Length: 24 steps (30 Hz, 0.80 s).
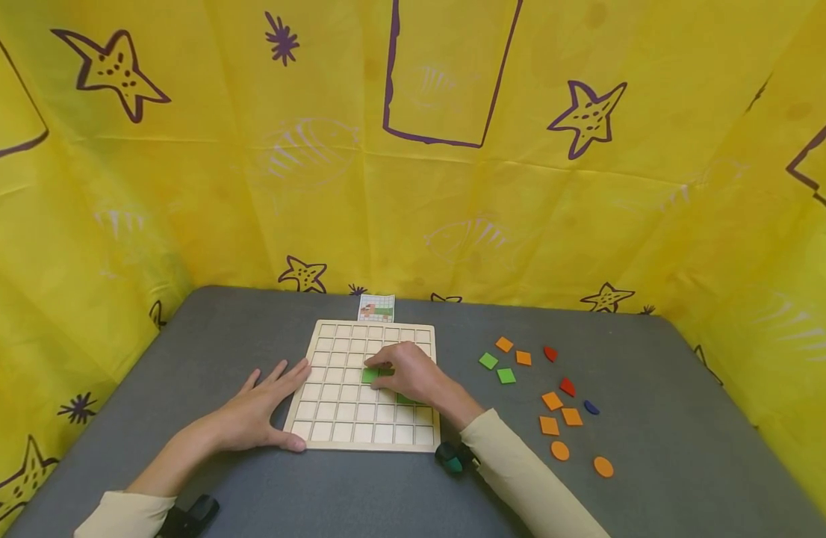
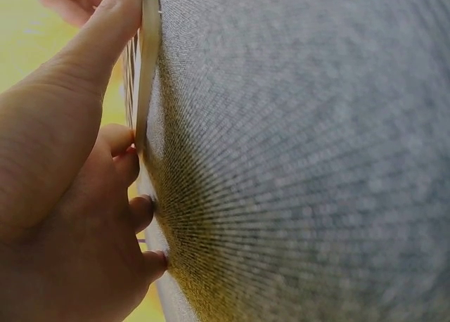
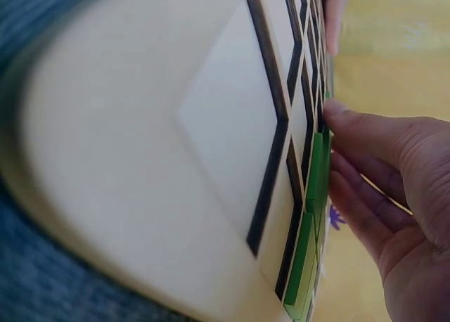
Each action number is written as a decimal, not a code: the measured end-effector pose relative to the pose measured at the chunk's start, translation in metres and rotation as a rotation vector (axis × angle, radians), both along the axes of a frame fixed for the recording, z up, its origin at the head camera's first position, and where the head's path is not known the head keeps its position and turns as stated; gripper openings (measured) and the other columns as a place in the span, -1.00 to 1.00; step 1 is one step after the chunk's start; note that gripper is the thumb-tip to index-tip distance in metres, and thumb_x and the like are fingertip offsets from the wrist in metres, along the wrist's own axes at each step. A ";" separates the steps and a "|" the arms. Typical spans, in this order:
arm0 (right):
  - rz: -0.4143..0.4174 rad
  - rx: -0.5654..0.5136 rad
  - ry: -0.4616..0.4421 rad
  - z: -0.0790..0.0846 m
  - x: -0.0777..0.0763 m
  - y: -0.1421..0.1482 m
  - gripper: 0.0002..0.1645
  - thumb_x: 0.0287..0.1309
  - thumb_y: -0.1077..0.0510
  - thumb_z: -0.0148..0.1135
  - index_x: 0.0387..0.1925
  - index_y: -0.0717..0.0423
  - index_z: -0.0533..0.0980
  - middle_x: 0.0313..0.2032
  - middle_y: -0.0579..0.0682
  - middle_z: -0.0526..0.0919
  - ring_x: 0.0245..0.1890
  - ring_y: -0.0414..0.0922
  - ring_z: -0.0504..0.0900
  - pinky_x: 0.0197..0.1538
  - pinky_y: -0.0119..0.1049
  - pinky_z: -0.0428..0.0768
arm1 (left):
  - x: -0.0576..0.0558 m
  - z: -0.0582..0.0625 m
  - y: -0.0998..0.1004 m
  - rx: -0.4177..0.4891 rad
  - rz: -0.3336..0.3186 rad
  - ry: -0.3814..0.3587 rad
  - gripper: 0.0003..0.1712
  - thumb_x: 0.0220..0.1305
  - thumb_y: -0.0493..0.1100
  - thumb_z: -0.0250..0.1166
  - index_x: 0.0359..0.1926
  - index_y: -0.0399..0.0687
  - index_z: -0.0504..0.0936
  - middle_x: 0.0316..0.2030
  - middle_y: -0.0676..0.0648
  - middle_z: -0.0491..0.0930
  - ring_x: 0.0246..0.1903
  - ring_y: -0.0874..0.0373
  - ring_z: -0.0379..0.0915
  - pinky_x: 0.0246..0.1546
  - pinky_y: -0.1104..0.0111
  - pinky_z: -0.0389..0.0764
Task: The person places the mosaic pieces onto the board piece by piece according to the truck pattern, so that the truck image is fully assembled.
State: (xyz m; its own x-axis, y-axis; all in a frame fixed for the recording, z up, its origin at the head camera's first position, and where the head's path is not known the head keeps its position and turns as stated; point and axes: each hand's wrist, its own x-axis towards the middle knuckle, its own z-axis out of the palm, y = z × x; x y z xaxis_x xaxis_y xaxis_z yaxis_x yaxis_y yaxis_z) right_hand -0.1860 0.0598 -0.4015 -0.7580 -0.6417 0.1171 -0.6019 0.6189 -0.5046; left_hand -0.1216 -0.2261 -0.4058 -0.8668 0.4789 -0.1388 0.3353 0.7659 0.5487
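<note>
A pale wooden grid board (image 1: 342,432) lies on the dark table. My right hand (image 1: 413,372) is over its middle, thumb and index finger curled at opposite edges of a green square tile (image 1: 369,375). Another green tile (image 1: 406,400) sits in the grid below this hand, partly hidden. In the right wrist view, green tiles (image 3: 301,262) line the cells just under the fingers. My left hand (image 1: 255,411) is spread at the board's left side, with the thumb at the near left corner and fingertips along the edge. The left wrist view shows fingertips (image 2: 156,264) down on the tabletop.
A small picture card (image 1: 376,308) lies behind the board. To the right are loose green squares (image 1: 488,361), several orange squares (image 1: 552,401), orange discs (image 1: 559,450), red pieces (image 1: 567,387) and a blue piece (image 1: 591,407). A yellow patterned cloth (image 1: 413,224) hangs around the table.
</note>
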 end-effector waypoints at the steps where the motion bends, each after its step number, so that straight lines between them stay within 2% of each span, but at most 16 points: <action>1: -0.002 0.002 -0.001 0.000 0.000 0.000 -0.58 0.05 0.13 0.48 0.00 0.09 0.68 -0.08 -0.09 0.74 -0.08 -0.26 0.67 -0.03 -0.46 0.57 | 0.000 0.000 0.000 -0.001 0.000 0.002 0.40 -0.20 0.42 0.46 0.53 -0.16 0.03 0.52 -0.22 -0.08 0.46 -0.38 -0.29 0.27 -0.36 -0.39; 11: 0.004 -0.034 -0.018 0.005 0.005 0.008 -0.60 0.11 0.15 0.44 0.02 0.12 0.66 -0.06 -0.07 0.73 -0.04 -0.22 0.67 0.02 -0.43 0.56 | 0.000 0.001 0.000 -0.004 -0.005 0.008 0.40 -0.20 0.43 0.45 0.52 -0.16 0.04 0.52 -0.23 -0.07 0.45 -0.39 -0.29 0.26 -0.37 -0.37; 17: 0.012 -0.064 -0.016 0.009 0.006 0.020 -0.60 0.11 0.20 0.43 0.01 0.17 0.65 -0.04 -0.02 0.72 -0.04 -0.11 0.68 0.03 -0.31 0.60 | 0.001 0.000 -0.001 0.003 -0.004 0.010 0.40 -0.20 0.41 0.47 0.52 -0.16 0.04 0.52 -0.23 -0.07 0.45 -0.40 -0.29 0.26 -0.36 -0.38; 24: -0.009 -0.088 0.010 0.013 0.010 0.041 -0.61 0.09 0.21 0.44 -0.01 0.20 0.66 -0.07 0.00 0.73 -0.06 -0.07 0.69 0.01 -0.24 0.62 | 0.001 0.001 0.000 0.007 -0.002 0.008 0.40 -0.20 0.40 0.47 0.52 -0.16 0.04 0.52 -0.23 -0.06 0.45 -0.40 -0.29 0.27 -0.36 -0.39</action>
